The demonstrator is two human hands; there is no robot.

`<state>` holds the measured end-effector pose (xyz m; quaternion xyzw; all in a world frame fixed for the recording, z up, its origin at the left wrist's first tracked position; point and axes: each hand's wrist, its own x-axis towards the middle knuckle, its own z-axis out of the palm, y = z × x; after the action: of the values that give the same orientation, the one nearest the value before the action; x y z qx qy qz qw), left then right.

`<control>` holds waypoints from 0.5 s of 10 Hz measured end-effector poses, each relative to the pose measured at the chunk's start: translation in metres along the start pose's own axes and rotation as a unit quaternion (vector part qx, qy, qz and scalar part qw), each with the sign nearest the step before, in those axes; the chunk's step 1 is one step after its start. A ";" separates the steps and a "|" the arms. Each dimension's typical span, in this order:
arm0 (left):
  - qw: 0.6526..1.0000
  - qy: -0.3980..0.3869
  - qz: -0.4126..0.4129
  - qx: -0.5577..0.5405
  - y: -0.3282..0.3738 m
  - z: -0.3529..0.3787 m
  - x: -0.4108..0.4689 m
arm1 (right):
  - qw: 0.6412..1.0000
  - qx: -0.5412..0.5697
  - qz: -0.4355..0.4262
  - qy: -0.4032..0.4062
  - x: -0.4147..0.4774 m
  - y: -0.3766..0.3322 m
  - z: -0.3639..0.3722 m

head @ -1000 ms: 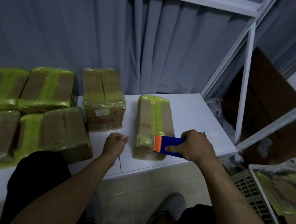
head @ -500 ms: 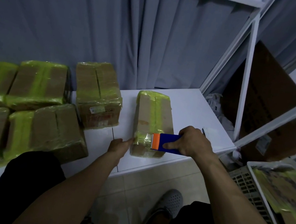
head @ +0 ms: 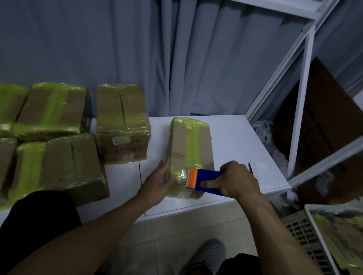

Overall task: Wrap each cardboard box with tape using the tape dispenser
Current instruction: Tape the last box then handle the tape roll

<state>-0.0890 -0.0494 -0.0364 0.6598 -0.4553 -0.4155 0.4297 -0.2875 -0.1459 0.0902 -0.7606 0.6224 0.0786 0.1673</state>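
Currently, the cardboard box (head: pixel 188 144) lies lengthwise on the white counter (head: pixel 232 138), right of the group of wrapped boxes (head: pixel 64 138). It is partly covered in yellow-green tape (head: pixel 195 138).

The right hand (head: pixel 236 182) reaches in from the near right with the forearm extended. Its fingers (head: pixel 210 183) are clamped on the blue tape dispenser (head: pixel 207 179), index finger laid along the body. The orange head (head: pixel 192 178) sits against the box's near end.

The left hand (head: pixel 159 181), slightly blurred, rests against the box's near-left side, fingers straight and close together, palm turned toward the cardboard.
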 end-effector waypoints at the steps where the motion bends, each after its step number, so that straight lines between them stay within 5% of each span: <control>1: 0.983 0.023 0.128 0.130 0.001 -0.008 0.001 | 1.000 0.005 0.000 0.005 -0.003 0.002 0.001; 5: 0.940 0.008 0.213 0.268 0.013 -0.021 0.030 | 0.999 0.000 -0.013 0.031 -0.012 0.007 0.010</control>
<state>-0.0654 -0.0768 -0.0226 0.6414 -0.6762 -0.1718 0.3191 -0.2961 -0.1328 0.0838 -0.7709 0.6170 0.0526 0.1491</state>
